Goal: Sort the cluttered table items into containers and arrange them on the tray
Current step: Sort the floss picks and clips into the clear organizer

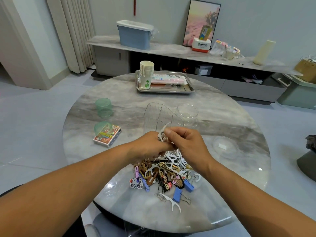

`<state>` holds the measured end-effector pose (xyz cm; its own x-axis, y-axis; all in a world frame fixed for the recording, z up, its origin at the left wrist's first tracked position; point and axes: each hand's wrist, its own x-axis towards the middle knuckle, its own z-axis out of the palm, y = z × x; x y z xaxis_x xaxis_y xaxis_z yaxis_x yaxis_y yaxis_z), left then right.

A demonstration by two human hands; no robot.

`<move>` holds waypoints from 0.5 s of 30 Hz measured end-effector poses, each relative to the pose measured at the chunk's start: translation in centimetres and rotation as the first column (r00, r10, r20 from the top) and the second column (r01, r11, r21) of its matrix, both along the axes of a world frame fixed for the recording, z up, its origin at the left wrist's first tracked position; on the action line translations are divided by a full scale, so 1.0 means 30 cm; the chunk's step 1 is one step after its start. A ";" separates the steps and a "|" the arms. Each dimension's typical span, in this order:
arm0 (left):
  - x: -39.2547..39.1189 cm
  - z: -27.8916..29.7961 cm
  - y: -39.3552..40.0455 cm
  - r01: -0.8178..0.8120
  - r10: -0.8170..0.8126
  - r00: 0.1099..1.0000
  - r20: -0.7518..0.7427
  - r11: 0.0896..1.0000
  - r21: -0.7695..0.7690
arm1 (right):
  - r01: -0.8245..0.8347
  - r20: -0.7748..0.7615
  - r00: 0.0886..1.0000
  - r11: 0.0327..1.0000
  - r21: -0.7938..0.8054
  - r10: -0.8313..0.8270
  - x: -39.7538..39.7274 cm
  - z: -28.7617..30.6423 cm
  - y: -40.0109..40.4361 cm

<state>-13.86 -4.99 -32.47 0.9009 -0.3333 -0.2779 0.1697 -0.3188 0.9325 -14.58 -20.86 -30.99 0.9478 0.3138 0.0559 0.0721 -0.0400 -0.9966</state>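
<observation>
Nearest the person, on the marble table, a lone white floss pick and two blue binder clips lie at the near edge of the mixed pile of hair clips, picks, pins and clips. That pile looks almost untouched, so the sorting seems to be at its start.

Just above the pile's far edge the two hands meet. The left hand is curled round a small bundle of white floss picks, and the right hand pinches the top of the same bundle between thumb and forefinger; how many picks it holds cannot be told. The bundle touches both hands and hangs just above the heap, close in front of the clear divided organiser.

Beyond the hands, that organiser and the clear round jar beside it both appear empty, and a clear lid lies to the right. To the left sit a box of cards with a green cap on it, and farther off a green cup.

At the far side the metal tray carries a stack of paper cups and flat packets; no sorted container stands on it yet. Judged so, nearly everything remains: filling the containers, then moving them to the tray.
</observation>
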 end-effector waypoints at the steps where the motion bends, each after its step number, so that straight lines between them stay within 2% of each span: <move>1: -0.004 0.000 -0.003 -0.003 0.003 1.000 0.014 1.000 -0.030 | 0.021 0.028 0.999 0.999 -0.046 -0.020 0.001 -0.006 0.000; 4: -0.007 -0.012 -0.013 -0.009 0.014 0.998 0.065 0.997 -0.071 | 0.064 0.069 0.996 0.991 -0.116 -0.057 0.008 -0.015 -0.003; 9: 0.004 -0.012 -0.018 -0.056 0.055 0.998 0.014 0.997 0.055 | 0.152 0.135 0.980 0.988 -0.016 -0.148 0.017 -0.003 -0.014; 15: 0.007 -0.025 -0.020 -0.013 0.008 0.999 0.044 0.993 0.116 | 0.132 0.148 0.981 0.990 -0.051 -0.124 0.014 -0.001 -0.019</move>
<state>-13.66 -5.59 -33.21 0.9165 -0.2912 -0.2743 0.1335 -0.4236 0.8960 -14.15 -21.43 -31.03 0.9638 0.1974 0.1791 0.2047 -0.1181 -0.9717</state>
